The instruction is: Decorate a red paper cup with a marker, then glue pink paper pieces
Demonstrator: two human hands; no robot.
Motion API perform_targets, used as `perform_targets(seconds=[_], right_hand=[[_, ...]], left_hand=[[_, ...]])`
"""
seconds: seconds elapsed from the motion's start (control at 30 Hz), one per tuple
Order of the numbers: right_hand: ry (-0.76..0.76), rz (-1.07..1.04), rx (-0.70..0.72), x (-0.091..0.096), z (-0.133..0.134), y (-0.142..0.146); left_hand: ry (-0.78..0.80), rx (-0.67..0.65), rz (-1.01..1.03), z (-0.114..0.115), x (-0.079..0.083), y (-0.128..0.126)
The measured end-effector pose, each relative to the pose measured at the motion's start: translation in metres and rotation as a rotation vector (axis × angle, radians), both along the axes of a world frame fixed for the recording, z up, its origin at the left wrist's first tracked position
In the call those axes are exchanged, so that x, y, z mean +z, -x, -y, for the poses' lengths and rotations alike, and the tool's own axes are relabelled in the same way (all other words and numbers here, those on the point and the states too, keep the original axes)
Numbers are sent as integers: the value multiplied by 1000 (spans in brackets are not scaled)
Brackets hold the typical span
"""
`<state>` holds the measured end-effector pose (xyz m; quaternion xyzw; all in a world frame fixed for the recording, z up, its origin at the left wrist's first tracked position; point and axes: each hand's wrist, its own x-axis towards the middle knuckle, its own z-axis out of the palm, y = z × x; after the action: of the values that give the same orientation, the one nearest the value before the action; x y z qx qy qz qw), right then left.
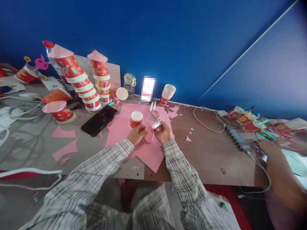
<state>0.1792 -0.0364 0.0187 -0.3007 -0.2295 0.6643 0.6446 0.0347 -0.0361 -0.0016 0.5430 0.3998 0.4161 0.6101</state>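
Note:
My left hand [137,134] is closed in a pinch at the edge of a small curved piece of pink paper [149,135]. My right hand [164,132] is closed around a small white object [157,124], perhaps a glue tube; its exact kind is hard to tell. Just beyond my left hand stands a red and white paper cup [136,118], upright on large pink paper sheets [151,159]. Past the white object lie scissors [151,114] and a couple of pale sticks or pens [153,105].
Towers of stacked paper cups [100,70] with pink cone tops rise at the back left. A black phone [96,123] lies near them. At the back are a water jar [129,84] and stacked cups [168,94]. Another person's arm [278,159] reaches in from the right.

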Motion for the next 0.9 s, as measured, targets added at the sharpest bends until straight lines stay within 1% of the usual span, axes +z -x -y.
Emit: perform_targets(seconds=[0.13, 0.3, 0.37, 0.5, 0.63, 0.8, 0.9], right_hand=[[-16, -48, -47, 5, 2, -4], [-38, -21, -116, 11, 4, -11], [-66, -9, -101, 13, 4, -12], [-141, 77, -8, 14, 9, -5], [-214, 233, -13, 16, 15, 5], [-303, 512, -39, 16, 23, 13], [-348, 683, -49, 12, 26, 15]], left_hand=[[-45, 9, 2, 6, 2, -2], [-216, -48, 11, 16, 8, -3], [-202, -68, -4, 16, 10, -2], [-113, -68, 12, 13, 13, 0], [-123, 14, 89, 12, 20, 2], [-236, 224, 147, 15, 29, 4], [-266, 272, 169, 17, 30, 4]])
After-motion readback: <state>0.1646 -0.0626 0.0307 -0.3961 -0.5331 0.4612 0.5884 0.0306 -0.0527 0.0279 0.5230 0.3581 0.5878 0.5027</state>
